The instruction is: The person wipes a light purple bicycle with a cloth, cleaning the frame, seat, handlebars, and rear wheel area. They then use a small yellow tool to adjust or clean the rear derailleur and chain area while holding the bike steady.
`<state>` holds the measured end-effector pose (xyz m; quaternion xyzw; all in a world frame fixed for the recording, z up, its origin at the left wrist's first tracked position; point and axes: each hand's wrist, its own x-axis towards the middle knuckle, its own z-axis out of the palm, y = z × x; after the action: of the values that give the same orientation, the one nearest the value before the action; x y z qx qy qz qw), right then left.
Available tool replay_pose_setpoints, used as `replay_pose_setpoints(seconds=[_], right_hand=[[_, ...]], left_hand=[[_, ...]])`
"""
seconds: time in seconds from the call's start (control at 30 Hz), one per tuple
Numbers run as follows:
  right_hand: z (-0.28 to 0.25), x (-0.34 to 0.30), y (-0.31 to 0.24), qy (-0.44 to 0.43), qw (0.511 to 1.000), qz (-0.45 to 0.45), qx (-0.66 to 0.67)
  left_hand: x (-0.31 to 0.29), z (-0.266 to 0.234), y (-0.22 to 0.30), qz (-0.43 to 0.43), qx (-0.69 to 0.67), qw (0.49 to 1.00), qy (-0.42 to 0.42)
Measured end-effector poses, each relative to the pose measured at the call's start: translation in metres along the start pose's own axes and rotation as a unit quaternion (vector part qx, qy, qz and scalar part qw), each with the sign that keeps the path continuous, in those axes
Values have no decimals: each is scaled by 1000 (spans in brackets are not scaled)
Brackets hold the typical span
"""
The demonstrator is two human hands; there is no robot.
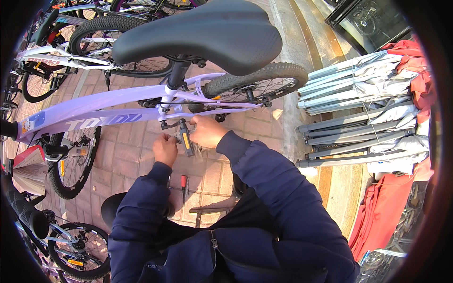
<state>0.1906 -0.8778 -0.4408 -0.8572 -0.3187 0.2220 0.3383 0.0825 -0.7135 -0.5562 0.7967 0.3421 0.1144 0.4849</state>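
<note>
A lilac bicycle frame (108, 101) stands across my view under a large black saddle (203, 35). A black bicycle pedal (186, 137) with an orange-yellow reflector sits at the near side of the frame, by the crank arm (171, 125). My right hand (207, 132) is closed on the right side of the pedal, its fingertips near the crank end. On the other side, my left hand (165, 148) is closed in a pinch next to the pedal. Whatever lies between its fingers is too small to make out.
A red-handled screwdriver (183, 183) and a long hammer-like tool (207, 210) lie on the brick paving between my legs. Several parked bikes (78, 247) crowd the left. Bundled folding frames (358, 137) with red cloth (384, 207) lie right, along stone steps (325, 188).
</note>
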Motion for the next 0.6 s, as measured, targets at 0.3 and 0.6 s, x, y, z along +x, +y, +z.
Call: replay_pose_setpoints(seconds=[0.3,0.6], right_hand=[[-26,1,-15,-105,993,8,53],[-94,-14,-15,-125,823,26,554]], left_hand=[[-9,-11,19,-206,-300,921,-137],[-24,-24,57,-213,-554,756,-277]])
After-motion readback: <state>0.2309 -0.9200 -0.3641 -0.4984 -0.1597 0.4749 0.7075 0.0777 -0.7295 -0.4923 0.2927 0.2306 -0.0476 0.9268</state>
